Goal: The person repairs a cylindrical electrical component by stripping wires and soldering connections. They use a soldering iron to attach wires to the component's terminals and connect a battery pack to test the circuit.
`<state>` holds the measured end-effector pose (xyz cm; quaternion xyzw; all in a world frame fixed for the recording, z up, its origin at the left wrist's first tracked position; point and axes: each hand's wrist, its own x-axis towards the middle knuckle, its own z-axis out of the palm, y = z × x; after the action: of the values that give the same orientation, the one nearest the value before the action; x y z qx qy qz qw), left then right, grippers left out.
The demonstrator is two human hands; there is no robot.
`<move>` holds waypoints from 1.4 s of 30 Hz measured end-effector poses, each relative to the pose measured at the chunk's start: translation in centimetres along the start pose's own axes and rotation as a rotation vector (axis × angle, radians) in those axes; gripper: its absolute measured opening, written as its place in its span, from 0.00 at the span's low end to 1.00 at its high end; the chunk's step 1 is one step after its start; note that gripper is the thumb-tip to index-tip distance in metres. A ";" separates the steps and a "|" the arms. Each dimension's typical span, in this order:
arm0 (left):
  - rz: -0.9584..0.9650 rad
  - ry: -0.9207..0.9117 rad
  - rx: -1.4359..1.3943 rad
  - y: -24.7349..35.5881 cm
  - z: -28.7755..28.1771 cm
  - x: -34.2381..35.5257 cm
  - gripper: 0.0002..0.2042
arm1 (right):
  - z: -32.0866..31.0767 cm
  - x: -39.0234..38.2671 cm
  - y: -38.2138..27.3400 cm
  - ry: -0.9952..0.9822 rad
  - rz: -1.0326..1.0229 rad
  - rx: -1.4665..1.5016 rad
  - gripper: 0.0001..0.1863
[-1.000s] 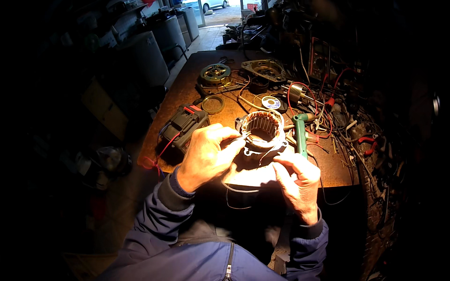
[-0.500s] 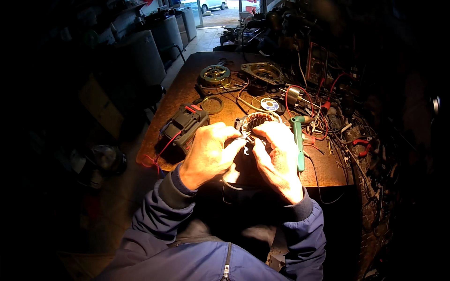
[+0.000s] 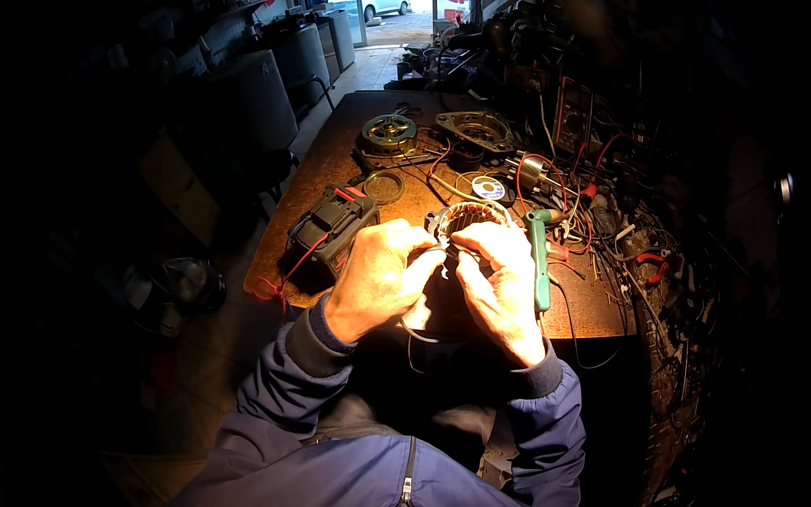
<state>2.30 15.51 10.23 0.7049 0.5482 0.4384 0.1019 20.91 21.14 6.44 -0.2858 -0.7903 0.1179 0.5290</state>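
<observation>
Nearest the camera, blue jacket sleeves (image 3: 279, 372) are seen rising from the lower edge, and both hands are brought together at the front edge of the wooden surface (image 3: 338, 160). The left hand (image 3: 376, 279) is curled, its grip closed on the near rim of a stator (image 3: 469, 218), a ring of metal laminations with copper windings, which is held tilted just above the surface edge. The right hand (image 3: 498, 283) is pressed against the same rim, its fingers pinched together on what seems to be a thin lead at the windings; the exact contact is hidden. A pale wire (image 3: 414, 334) is seen drooping below the hands. The step in hand is judged to be fine work on the winding leads, and steady support from the left hand with small, careful finger moves from the right would be called for next. Just right of the hands a green-handled tool (image 3: 539, 262) is laid; to the left a black battery pack (image 3: 334, 228) with red leads is set. Farther back, a solder spool (image 3: 488, 188), a rotor disc (image 3: 389, 135) and a metal end plate (image 3: 475, 128) are spread among tangled wires.
</observation>
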 end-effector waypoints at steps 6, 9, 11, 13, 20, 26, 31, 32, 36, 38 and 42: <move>-0.017 0.014 -0.010 -0.1 0.1 -0.1 0.07 | -0.1 0.1 -0.2 -0.012 0.002 0.013 0.10; -0.017 0.020 -0.014 -0.1 0.2 -0.1 0.07 | -0.2 0.2 -0.2 -0.016 -0.019 0.000 0.10; -0.019 0.018 -0.013 -0.1 0.2 -0.1 0.07 | -0.2 0.1 -0.1 -0.013 -0.017 0.011 0.10; -0.003 0.023 -0.009 -0.2 0.3 -0.1 0.07 | -0.2 0.1 0.0 -0.013 -0.018 0.017 0.10; -0.015 0.023 -0.014 -0.1 0.3 -0.1 0.07 | -0.2 0.0 0.1 -0.023 -0.016 0.012 0.11; 0.014 0.032 0.023 0.0 0.3 -0.3 0.07 | -0.9 -0.4 -0.2 0.042 0.078 0.086 0.13; -0.024 0.033 0.032 0.2 0.4 -0.3 0.07 | -3.9 -1.3 0.1 0.174 0.081 -0.127 0.16; -0.037 0.031 0.029 0.3 0.3 -0.3 0.08 | -4.6 -1.8 0.4 0.182 0.126 -0.131 0.17; -0.033 0.005 0.022 0.7 0.1 0.1 0.08 | -7.0 -3.0 1.7 0.113 0.219 -0.433 0.18; -0.057 -0.025 0.001 0.8 -0.2 0.3 0.09 | -7.9 -3.2 1.5 0.006 0.315 -0.504 0.19; -0.053 -0.019 0.017 0.3 0.0 0.2 0.09 | -7.8 -3.1 0.9 -0.155 0.412 -0.585 0.27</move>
<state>2.47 15.58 10.56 0.6950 0.5696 0.4241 0.1127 29.08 19.16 6.79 -0.5684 -0.7541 0.0120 0.3288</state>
